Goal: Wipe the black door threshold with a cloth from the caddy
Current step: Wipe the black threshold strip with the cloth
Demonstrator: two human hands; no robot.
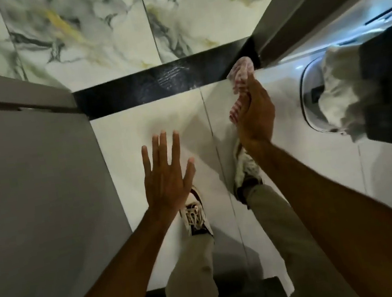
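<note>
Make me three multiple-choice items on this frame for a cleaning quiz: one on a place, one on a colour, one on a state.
1. Where is the cloth? A) at the right end of the threshold B) at its left end C) in the caddy
2. The cloth's colour? A) blue B) red and white C) green
3. The left hand is: A) fisted B) holding a cloth C) open, empty

Answers: A, it sits by the right door frame; B, its stripes show; C, its fingers are spread, while the right hand has the grip.

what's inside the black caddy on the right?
A crumpled white cloth spills out of the black caddy. Anything beneath or behind it is hidden. The red-and-white cloth is already out, in the right hand.
</note>
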